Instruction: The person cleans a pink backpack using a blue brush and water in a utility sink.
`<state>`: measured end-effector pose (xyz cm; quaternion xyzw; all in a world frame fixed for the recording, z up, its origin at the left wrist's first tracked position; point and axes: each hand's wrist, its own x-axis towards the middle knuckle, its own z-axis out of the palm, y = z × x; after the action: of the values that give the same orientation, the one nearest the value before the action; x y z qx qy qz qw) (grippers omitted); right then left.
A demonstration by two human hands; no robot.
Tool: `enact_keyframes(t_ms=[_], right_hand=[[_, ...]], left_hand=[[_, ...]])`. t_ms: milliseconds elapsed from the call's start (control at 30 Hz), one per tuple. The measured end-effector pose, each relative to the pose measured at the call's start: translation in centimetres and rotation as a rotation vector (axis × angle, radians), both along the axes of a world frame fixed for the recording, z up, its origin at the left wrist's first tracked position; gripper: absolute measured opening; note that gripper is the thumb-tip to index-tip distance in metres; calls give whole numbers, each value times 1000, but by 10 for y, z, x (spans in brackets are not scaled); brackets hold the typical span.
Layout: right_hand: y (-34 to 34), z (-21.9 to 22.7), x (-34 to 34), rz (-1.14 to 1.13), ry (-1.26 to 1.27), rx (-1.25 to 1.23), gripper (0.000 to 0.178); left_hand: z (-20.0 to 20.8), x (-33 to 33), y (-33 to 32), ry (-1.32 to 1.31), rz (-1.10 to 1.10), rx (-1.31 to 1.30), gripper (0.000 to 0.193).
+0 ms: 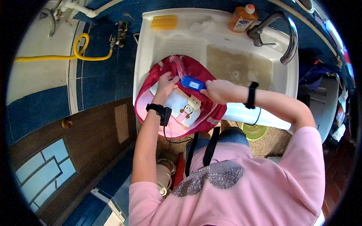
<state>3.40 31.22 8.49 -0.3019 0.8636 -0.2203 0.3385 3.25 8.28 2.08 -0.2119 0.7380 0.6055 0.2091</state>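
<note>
A dark red and pink backpack (pixel 198 66) with a cartoon picture on its front lies over the ribbed left side of the white sink (pixel 140 56). White suds streak its upper part. My left hand (pixel 165 84) is closed on the red fabric near the middle of the backpack. In my right hand (pixel 219 91) is a blue brush (pixel 191 83), its head resting against the red fabric just right of my left fingers. The bristles are hidden beneath the brush.
Murky water (pixel 241 69) stands in the basin under a metal faucet (pixel 260 34). Along the back rim are a yellow block (pixel 164 22) and an orange bottle (pixel 243 19). Below the sink are a green basin (pixel 255 132) and a bucket (pixel 164 173). A yellow hose (pixel 56 58) hangs at left.
</note>
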Motion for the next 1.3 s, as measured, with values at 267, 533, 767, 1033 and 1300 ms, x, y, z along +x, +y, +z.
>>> enact_keyframes(t_ms=[267, 533, 767, 1033, 1300], right_hand=[[2, 8, -14, 34, -106, 67, 47], [9, 6, 1, 12, -41, -4, 45], [33, 27, -5, 129, -109, 120, 48], [7, 4, -11, -2, -82, 37, 50], [37, 12, -4, 130, -34, 39, 44]], left_hand=[[-2, -1, 3, 76, 72, 10, 28], [-8, 1, -2, 10, 113, -26, 27], [-13, 2, -6, -2, 71, 43, 50], [-6, 1, 0, 21, 67, -39, 26], [-7, -1, 2, -1, 98, -25, 27]])
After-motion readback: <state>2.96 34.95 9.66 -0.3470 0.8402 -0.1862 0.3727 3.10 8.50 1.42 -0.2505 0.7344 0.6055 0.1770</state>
